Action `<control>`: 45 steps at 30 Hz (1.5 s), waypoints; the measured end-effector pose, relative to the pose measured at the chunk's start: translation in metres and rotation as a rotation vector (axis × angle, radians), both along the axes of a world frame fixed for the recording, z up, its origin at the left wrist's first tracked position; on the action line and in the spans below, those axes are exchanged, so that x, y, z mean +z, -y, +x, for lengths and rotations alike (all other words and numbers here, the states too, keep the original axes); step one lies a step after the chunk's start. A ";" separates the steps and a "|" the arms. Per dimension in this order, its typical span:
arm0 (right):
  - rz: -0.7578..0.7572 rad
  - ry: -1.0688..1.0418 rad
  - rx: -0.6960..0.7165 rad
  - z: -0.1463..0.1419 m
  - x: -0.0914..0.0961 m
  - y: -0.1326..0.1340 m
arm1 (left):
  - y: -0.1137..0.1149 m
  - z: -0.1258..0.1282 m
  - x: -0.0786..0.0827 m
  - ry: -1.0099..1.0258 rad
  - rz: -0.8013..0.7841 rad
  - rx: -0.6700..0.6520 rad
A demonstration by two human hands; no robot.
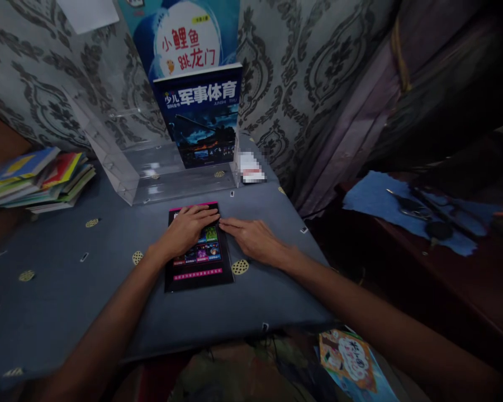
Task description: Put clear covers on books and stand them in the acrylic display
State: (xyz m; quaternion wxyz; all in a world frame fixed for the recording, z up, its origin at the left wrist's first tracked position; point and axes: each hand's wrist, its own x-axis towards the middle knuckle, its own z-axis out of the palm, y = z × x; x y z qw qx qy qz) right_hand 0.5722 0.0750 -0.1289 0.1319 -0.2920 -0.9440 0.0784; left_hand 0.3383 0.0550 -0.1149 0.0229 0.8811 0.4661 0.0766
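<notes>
A thin book (198,273) with a black cover, small colour pictures and pink strips lies flat on the cloth-covered table. My left hand (188,229) rests on the upper part of its cover, fingers stretched out to the right and hiding some of the pictures. From the right, my right hand (254,240) meets the book's edge, with thumb and forefinger brought together there. Its other fingers are partly hidden. Behind the book, a clear acrylic stand (121,176) holds a dark blue book (205,120) upright, with a taller teal book (188,39) behind that one.
Several books (46,176) are piled at the left. A small white item (251,167), blurred out, sits beside the stand. On the right, a dark red surface (452,285) carries a blue cloth (373,201) with dark objects. Below the table edge shows a colourful book (354,363).
</notes>
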 end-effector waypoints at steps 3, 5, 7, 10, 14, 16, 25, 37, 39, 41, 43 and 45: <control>-0.003 0.037 -0.015 -0.003 0.003 0.000 | -0.004 -0.002 0.000 -0.010 0.006 0.004; -0.002 0.057 -0.027 -0.005 0.005 -0.001 | -0.007 -0.004 -0.001 -0.010 0.011 0.014; 0.004 0.072 -0.039 -0.007 0.007 -0.002 | -0.011 -0.005 -0.004 -0.002 0.014 0.018; -0.005 0.074 -0.051 -0.008 0.006 -0.004 | -0.015 -0.007 -0.007 0.016 0.012 0.026; -0.024 0.017 -0.041 -0.005 0.002 -0.005 | -0.012 -0.007 -0.009 0.057 -0.009 0.018; -0.033 -0.019 -0.026 -0.002 -0.001 -0.005 | -0.010 -0.007 -0.009 0.089 -0.018 -0.014; -0.031 -0.056 -0.015 0.003 -0.003 -0.002 | -0.004 -0.004 -0.011 0.094 0.022 -0.022; -0.047 -0.031 -0.045 -0.001 0.000 0.001 | -0.006 -0.002 -0.011 0.072 0.010 0.048; -0.065 -0.050 -0.030 0.001 0.001 0.001 | -0.005 -0.002 -0.011 0.092 -0.002 0.018; -0.068 -0.061 -0.017 0.002 0.002 0.002 | -0.004 -0.002 -0.010 0.100 -0.016 -0.005; -0.061 -0.049 -0.017 0.002 0.003 0.002 | -0.003 -0.002 -0.009 0.088 -0.021 -0.004; -0.053 -0.026 -0.020 0.001 0.004 0.002 | -0.003 -0.001 -0.008 0.073 -0.016 0.005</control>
